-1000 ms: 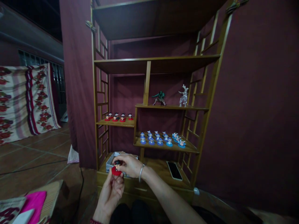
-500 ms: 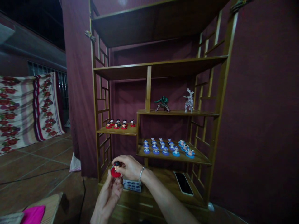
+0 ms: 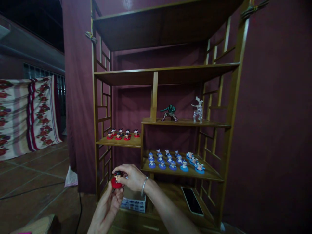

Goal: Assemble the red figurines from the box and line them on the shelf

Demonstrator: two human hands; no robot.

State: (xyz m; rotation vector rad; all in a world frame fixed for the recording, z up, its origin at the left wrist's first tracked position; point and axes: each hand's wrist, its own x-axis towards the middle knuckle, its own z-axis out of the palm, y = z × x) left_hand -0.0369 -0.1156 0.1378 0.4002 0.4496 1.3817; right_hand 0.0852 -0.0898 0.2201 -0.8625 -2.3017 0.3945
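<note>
Between my two hands is a small figurine [image 3: 118,179] with black hair and a round red base, tilted toward me. My left hand [image 3: 108,203] grips the red base from below, thumb along its edge. From above, my right hand [image 3: 131,175], with a silver bracelet on the wrist, has its fingers curled around the figurine's head and side. Behind the hands, partly hidden, sits a box with printed pictures [image 3: 134,205]. Several similar red-based figurines [image 3: 118,136] stand in rows on the left shelf [image 3: 131,143].
On the lower right shelf [image 3: 158,171] stand several blue- and purple-based figurines [image 3: 173,165]. Above them are a dark green crouching figure [image 3: 170,112] and a clear deer figure [image 3: 198,110]. A phone [image 3: 192,201] lies on the cabinet top. A cable [image 3: 80,211] runs along the floor at left.
Both hands, still holding the figurine, have shifted slightly left and down in view. The view itself has moved a little, and more of the printed box shows.
</note>
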